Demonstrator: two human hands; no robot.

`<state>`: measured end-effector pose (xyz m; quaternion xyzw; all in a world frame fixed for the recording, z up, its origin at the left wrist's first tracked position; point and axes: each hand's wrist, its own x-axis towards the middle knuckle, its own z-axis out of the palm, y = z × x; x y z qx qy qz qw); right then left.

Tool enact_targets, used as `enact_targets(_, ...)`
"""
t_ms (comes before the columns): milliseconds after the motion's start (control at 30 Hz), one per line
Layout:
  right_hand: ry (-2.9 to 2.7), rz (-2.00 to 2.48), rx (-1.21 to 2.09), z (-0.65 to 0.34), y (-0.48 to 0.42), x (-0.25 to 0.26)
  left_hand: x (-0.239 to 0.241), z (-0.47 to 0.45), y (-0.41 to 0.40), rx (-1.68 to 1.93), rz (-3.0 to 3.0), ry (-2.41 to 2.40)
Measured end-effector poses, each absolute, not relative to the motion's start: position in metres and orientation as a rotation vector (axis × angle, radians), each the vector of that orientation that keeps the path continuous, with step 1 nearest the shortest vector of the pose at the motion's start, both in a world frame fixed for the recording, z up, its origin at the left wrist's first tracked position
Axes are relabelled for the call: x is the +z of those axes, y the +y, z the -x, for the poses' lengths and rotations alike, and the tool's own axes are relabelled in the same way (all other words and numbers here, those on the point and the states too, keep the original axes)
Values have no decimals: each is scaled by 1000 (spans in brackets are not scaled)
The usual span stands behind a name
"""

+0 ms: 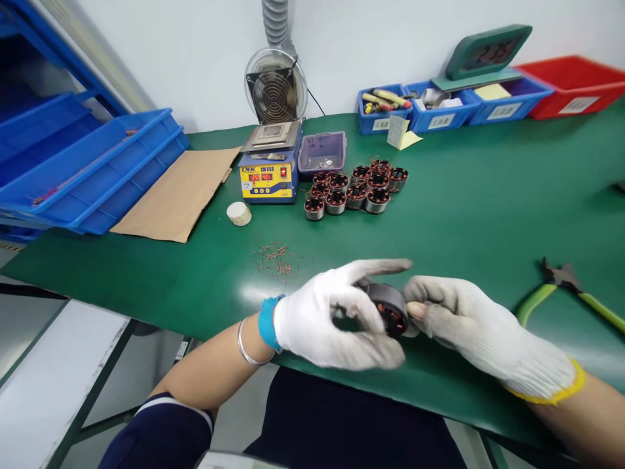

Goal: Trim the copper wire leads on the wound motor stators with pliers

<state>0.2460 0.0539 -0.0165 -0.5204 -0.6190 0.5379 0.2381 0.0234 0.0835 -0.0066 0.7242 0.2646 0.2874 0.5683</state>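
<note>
Both my hands wear white knit gloves and meet over the near edge of the green table (488, 195). My left hand (336, 316) is closed round a small round motor stator (390, 307) with copper windings. My right hand (469, 319) pinches the same stator from the right side with its fingertips. A cluster of several similar stators (354, 185) sits farther back on the mat. Cut copper wire scraps (274, 256) lie just beyond my left hand.
A yellow-and-blue solder pot (268, 170) with a fan (276, 88) behind it stands at the back. Beside it are a purple tray (322, 153), a white tape roll (239, 213) and cardboard (180, 192). Green-handled cutters (569, 290) lie right. Blue bins (78, 166) stack left; small bins (442, 104) line the wall.
</note>
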Motion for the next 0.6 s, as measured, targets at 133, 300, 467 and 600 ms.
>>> enact_targets(133, -1612, 1404, 1489, -246, 56, -19, -9, -31, 76, 697, -2170, 477)
enact_targets(300, -1651, 1521, 1340, -245, 52, -14, -15, -32, 81, 1058, -1595, 979)
enact_targets(467, -1685, 1644, 1088, -244, 49, -11, -29, -31, 99, 126, -997, 722)
enact_targets(600, -1784, 1722, 981, -246, 51, -16, -34, -32, 97, 245, -974, 639)
